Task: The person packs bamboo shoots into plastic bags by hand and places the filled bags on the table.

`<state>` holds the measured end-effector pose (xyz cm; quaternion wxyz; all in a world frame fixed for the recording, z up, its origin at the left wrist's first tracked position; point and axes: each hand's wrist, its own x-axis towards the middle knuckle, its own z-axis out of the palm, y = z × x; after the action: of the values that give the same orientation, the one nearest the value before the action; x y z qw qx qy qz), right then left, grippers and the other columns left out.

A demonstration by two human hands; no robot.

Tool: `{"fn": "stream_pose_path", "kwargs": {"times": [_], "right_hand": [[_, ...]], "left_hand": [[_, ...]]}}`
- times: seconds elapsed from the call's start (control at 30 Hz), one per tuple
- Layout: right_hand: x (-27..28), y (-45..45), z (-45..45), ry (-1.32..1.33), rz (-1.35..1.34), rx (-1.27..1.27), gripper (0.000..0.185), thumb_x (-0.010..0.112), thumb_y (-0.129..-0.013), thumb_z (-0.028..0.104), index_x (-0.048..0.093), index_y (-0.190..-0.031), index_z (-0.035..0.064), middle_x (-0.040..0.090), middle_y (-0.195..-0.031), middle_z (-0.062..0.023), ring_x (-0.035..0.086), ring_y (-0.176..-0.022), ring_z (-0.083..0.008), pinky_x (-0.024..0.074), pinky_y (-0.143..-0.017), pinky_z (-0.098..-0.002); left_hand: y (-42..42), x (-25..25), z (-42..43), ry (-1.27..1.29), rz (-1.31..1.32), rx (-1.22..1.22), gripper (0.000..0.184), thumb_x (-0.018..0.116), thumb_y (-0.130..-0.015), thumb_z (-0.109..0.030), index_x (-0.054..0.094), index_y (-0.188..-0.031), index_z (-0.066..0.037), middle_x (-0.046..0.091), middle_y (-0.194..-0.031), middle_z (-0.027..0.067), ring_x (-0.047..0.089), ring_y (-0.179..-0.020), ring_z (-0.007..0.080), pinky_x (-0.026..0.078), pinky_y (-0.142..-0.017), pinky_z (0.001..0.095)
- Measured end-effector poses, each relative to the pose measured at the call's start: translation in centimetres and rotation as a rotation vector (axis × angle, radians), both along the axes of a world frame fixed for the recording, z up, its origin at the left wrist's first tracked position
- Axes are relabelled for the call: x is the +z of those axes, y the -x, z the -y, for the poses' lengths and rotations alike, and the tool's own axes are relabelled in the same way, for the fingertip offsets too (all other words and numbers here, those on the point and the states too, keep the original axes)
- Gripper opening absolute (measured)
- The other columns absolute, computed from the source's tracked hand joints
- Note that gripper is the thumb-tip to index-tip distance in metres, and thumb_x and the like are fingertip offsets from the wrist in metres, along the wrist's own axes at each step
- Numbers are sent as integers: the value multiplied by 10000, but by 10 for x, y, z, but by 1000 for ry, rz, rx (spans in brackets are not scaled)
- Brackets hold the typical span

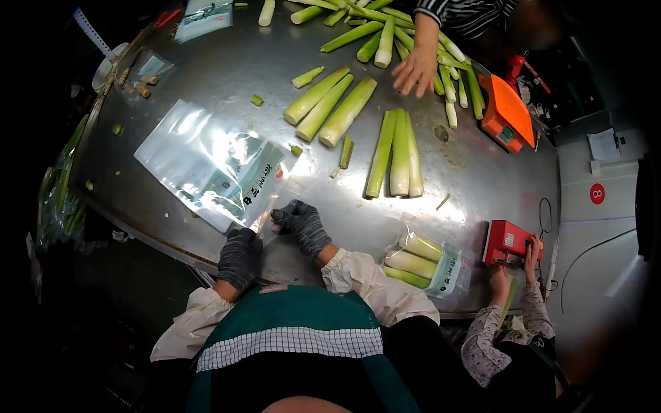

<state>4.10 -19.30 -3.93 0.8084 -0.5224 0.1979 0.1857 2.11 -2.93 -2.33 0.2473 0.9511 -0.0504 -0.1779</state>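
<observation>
My left hand (240, 259), in a grey knit glove, is closed at the near edge of a stack of clear printed plastic bags (210, 165). Just right of it, my right hand (303, 226), gloved too, has its fingers bent at the corner of the bags; what lies between its fingertips is too small to make out. Beyond my hands lie three trimmed green-white stalks (348, 112) and, further right, another group of three stalks (399, 155). A filled bag of stalks (427, 265) rests on the metal table to the right of my right hand.
Across the steel table (330, 179), a co-worker's hand (416, 69) reaches near a pile of stalks (385, 41). An orange scale (508, 113) stands at the right. Another person's hands are at a red device (508, 242). Small stalk scraps (346, 152) lie about.
</observation>
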Motion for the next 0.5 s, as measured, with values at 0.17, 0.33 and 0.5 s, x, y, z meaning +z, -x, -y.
{"fn": "stream_pose_path", "kwargs": {"times": [0.17, 0.33, 0.5], "right_hand": [[25, 1, 7, 20, -48, 222, 172, 626, -775, 164, 570, -779, 2, 585, -665, -67, 589, -594, -142, 463, -531, -234], [45, -48, 108, 713, 171, 252, 405, 639, -736, 374, 605, -851, -13, 612, -670, -111, 588, -551, -177, 476, -575, -300], [39, -126, 207, 1624, -278, 31, 992, 688, -615, 451, 119, -1350, 106, 236, -1320, -245, 294, -1202, -387, 277, -958, -499]], "left_hand": [[1, -12, 0, 628, 141, 429, 70, 492, -779, -87, 495, -782, -17, 494, -699, 149, 541, -649, 247, 443, -583, 341], [-17, -1, -13, 432, 374, 466, 83, 452, -828, -84, 477, -780, -21, 523, -648, 114, 548, -519, 173, 435, -496, 304], [-24, 8, -20, 290, 559, 365, 160, 517, -746, -30, 527, -906, -37, 534, -777, 141, 551, -733, 294, 443, -644, 354]]}}
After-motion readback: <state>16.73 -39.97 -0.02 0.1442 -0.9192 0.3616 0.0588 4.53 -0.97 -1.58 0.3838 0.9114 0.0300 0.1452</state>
